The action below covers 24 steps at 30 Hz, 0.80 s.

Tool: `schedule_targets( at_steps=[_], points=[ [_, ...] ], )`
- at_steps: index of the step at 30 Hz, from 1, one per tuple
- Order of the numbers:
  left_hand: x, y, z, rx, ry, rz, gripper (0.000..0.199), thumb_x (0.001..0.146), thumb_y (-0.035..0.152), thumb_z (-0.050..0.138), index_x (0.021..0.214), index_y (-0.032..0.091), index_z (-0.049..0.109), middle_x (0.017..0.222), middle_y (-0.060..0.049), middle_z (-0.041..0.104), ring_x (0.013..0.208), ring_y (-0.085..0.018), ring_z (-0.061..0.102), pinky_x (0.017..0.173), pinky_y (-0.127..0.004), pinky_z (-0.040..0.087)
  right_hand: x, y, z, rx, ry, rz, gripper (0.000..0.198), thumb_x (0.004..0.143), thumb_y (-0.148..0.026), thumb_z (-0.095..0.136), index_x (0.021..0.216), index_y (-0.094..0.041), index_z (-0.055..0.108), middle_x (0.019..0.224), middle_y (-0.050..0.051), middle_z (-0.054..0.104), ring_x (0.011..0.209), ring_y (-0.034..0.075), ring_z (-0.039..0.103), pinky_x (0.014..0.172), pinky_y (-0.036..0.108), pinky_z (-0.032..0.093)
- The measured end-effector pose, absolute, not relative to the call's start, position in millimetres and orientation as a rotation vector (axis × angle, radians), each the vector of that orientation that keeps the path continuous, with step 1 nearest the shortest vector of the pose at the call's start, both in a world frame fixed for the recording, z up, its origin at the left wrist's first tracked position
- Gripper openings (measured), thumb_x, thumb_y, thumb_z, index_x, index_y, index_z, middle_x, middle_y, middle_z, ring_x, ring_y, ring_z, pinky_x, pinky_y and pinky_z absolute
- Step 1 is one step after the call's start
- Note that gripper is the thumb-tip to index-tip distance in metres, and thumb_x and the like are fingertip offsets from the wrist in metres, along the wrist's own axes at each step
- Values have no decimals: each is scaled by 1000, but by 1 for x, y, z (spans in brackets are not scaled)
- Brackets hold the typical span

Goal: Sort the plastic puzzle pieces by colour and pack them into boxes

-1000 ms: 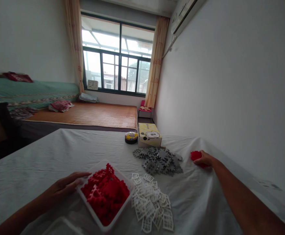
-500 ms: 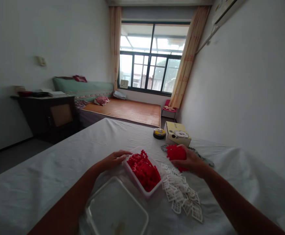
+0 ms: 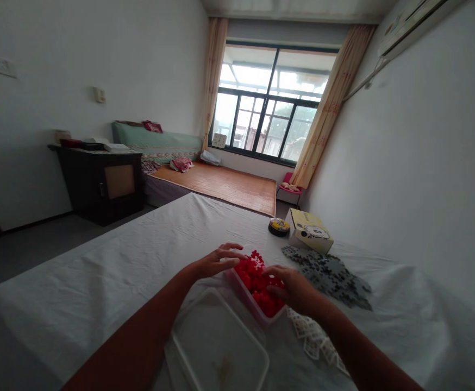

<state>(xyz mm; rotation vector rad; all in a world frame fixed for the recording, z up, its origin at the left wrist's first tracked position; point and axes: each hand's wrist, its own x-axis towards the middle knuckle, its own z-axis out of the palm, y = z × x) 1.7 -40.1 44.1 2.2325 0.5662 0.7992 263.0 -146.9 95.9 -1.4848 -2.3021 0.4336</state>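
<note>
From the head view, seemingly at the step of sorting red pieces point(image 3: 257, 282) in the tub point(image 3: 243, 293), nearer than the yellow box point(image 3: 308, 231) to the near edge of the desk point(image 3: 148, 260). With the left hand point(image 3: 217, 262) at the rim, grip apart, and the right hand point(image 3: 297, 289) over the pieces, cannot tell if clamped on any. Probably calls next for steadying the tub.

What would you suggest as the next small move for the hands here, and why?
Perhaps the right hand could gently settle the red pieces lower in the tub: its fingers are right at them, one piece appears to stick up near the far corner, and the left hand is at the tub's edge, seemingly able to steady it.
</note>
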Motion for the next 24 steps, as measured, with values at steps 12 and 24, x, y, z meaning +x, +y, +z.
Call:
schedule_targets(
  at_steps=[12,24],
  points=[
    [15,-35,28,2127,737,1080,40,83,46,61,117,27,64,124,-9,57,117,-23,52,102,-39,40,241,-151,86,-1471,-2228,87,34,88,-15,41,112,-22,64,114,6,66,103,21,53,91,33,43],
    [10,-43,42,2162,609,902,30,82,46,62,90,20,75,115,-10,64,114,-24,55,101,-35,39,252,-136,87,-1479,-2226,222,38,82,-9,41,105,-22,68,105,6,70,99,19,58,90,34,43]
  ],
)
